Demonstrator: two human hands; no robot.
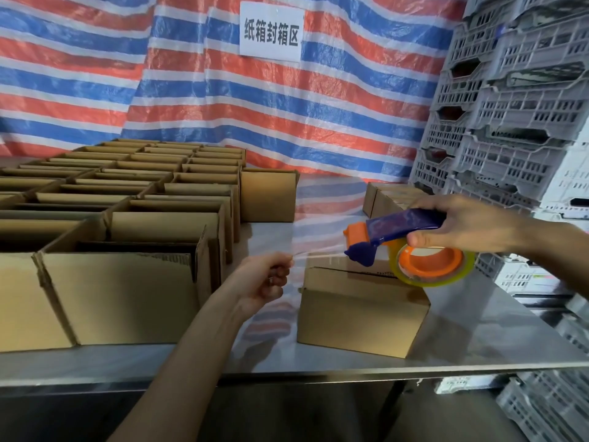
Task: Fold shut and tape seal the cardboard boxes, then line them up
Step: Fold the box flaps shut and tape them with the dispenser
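Observation:
A small cardboard box (360, 314) with its flaps folded down sits on the steel table (478, 339) in front of me. My right hand (468, 223) grips the blue handle of a tape dispenser (401, 231) held just above the box; its orange-cored roll of clear tape (433, 263) hangs over the box's right top edge. My left hand (271, 275) pinches the free end of the clear tape (318, 255), stretched out leftward from the dispenser's blade, level with the box top.
Several open cardboard boxes (121, 218) fill the table's left side in rows. Closed boxes (385, 196) stand at the back right. Stacked grey plastic crates (510, 106) rise on the right. A striped tarp (223, 90) hangs behind.

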